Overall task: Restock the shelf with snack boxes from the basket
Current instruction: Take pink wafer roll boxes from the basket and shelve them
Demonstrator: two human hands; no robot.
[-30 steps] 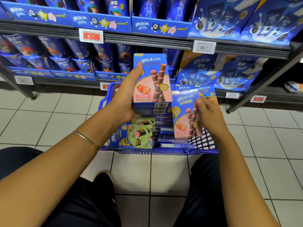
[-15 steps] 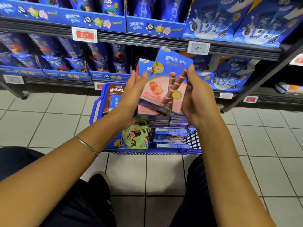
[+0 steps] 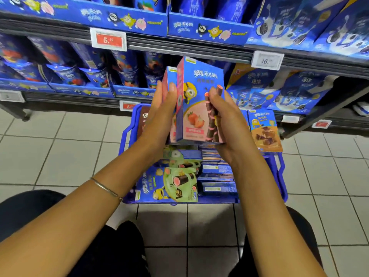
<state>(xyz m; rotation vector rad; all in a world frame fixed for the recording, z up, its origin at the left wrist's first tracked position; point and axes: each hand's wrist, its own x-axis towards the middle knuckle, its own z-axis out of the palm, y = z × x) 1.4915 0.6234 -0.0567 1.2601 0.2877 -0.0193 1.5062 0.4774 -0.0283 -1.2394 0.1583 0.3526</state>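
Gathering a handful looks to be the step in hand: two or more strawberry boxes (image 3: 196, 100) stand upright on end, pressed together between both hands just above the basket (image 3: 280, 166) and not yet on the shelf (image 3: 179, 49). The left hand (image 3: 162, 110) lies flat against the left side of the boxes with its fingers straight. The right hand (image 3: 226, 120) curls round the right edge of the front box, fingertips on its printed face. How many boxes sit behind the front one I cannot tell.

Next, I judge, the boxes need carrying forward as one block with even pressure from both sides so none slips out, then sliding in face outward. The spot meant for them is not clear: the boxes themselves hide the stretch straight ahead.

On the left of that shelf stand rows of cups (image 3: 123, 70) and on the right lean large bags (image 3: 289, 88), so there is little room either side. The upper shelf's rail, with a red tag (image 3: 108, 40) and a white tag (image 3: 266, 60), hangs low over the opening and could catch the box tops. More stock waits in the basket: green boxes (image 3: 179, 182) lying flat and blue ones on edge. A brown box (image 3: 265, 130) stands at the basket's far right.
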